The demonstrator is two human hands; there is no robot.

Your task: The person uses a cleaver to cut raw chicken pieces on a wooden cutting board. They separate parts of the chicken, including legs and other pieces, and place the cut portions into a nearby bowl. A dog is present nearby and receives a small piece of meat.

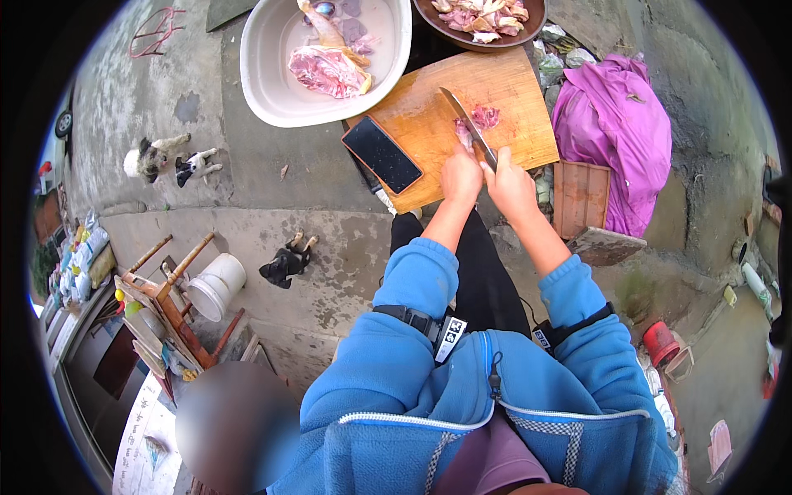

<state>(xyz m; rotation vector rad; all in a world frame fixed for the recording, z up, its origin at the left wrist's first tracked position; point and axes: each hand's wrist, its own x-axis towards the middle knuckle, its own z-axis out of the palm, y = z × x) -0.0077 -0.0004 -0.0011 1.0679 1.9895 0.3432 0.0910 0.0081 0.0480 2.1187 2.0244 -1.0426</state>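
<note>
A wooden cutting board lies in front of me. My right hand is closed round the handle of a kitchen knife, whose blade points away from me and to the left. Under and beside the blade is a piece of raw meat; my left hand grips its near end. Just right of the blade sits a small heap of cut meat. On the board's left side rests a dark phone with an orange edge.
A white basin with a raw poultry leg stands beyond the board, beside a brown bowl of cut meat. Purple cloth lies at right. Several dogs, including a black one, are on the concrete at left, near a white bucket.
</note>
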